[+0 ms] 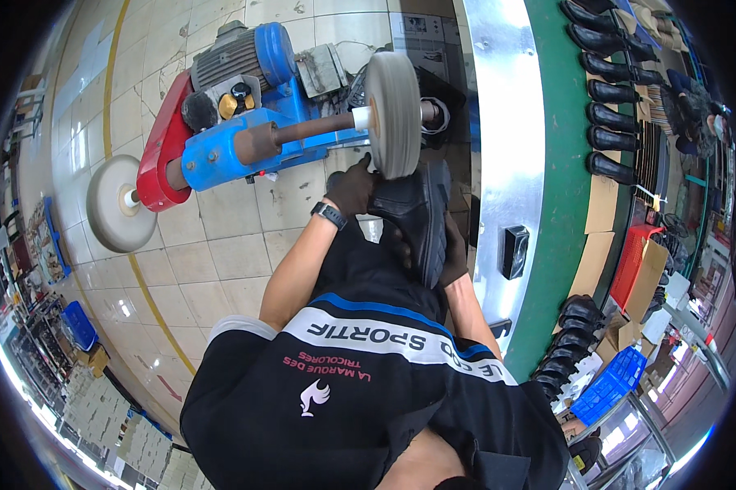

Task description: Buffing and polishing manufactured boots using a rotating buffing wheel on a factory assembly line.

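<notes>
A black shoe (418, 216) sits just under the near edge of the right-hand buffing wheel (394, 114), its sole turned toward a long metal panel (506, 139); whether shoe and wheel actually touch cannot be told from this angle. The gloved left hand (352, 188) is closed on the side of the shoe nearest the machine, fingers bent and right beside the wheel, a dark watch (329, 215) on its wrist. The right hand (455, 251) is wrapped round the other end from the sole side — the shoe hides much of it, so how tightly its fingers close is unclear.

Ahead, the blue grinding machine (221, 155) takes up the floor, with a motor (241, 57), a red belt guard (162, 147) and a second pale wheel (121, 204) at the far left. The metal panel, bearing a black switch box (515, 251), stands close on the right — between the person and a green surface (560, 163) with a row of black shoes (612, 117) beyond. Farther back sit a red box (631, 265) and a blue crate (610, 384)
</notes>
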{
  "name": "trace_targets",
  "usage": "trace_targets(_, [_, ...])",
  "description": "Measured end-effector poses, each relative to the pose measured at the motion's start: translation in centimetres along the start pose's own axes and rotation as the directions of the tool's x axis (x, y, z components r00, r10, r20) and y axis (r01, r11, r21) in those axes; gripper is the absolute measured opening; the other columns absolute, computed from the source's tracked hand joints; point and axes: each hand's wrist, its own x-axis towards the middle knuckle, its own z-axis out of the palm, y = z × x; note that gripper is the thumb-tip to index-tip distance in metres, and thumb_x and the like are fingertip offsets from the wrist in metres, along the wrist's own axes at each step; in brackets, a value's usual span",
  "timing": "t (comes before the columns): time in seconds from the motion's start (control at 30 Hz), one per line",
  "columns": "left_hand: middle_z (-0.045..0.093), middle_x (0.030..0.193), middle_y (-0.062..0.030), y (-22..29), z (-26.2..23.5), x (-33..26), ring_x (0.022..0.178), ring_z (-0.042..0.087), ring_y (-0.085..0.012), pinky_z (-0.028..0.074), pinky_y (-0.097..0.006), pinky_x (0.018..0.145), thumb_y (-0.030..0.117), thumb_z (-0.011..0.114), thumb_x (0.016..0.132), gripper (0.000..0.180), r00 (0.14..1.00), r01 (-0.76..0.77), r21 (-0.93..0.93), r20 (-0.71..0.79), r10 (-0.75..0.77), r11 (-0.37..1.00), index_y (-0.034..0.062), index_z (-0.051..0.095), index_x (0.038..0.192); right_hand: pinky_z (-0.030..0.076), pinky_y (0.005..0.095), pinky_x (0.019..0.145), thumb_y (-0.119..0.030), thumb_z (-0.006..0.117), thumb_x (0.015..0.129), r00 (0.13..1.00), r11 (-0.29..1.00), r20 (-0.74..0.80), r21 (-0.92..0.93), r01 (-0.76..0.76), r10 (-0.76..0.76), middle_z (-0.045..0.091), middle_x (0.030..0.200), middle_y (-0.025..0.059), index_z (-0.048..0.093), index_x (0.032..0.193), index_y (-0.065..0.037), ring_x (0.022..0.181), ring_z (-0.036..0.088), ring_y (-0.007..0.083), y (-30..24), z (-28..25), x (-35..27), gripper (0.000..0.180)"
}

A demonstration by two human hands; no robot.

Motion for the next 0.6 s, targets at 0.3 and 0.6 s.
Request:
trace_targets(0.3, [0.061,0.104,-0.0087,4.1,0.4,-2.8,0.093,0.058,-0.0152,0.043,-0.027,0.086,0.017,0.042,0.09,0.029,0.99,0.139,0.094,-0.011,-0.139,0.986,0.0004,0.052,0.112,0.051,0.0381,0.069,-0.05,0.043,0.085,0.993,0.93,0.051,0.35,-0.113,0.102,0.046,0.109,0.0272,0.035,0.128,-0.002,0.081,0.056,0.0277,1.1,0.4,4.2,0.065])
trace_targets(0.6, [0.063,0.1,-0.0127,3.5,-4.3,0.2,0.089,0.06,-0.0181,0.045,-0.025,0.079,0.002,0.048,0.08,0.027,0.987,-0.16,0.95,0.152,0.051,0.266,0.0025,0.057,0.106,0.044,0.0369,0.068,-0.046,0.046,0.082,0.982,0.732,-0.155,0.681,0.028,0.107,0.043,0.105,0.0258,0.042,0.116,0.001,0.079,0.049,0.0285,1.6,-1.5,9.9,0.058])
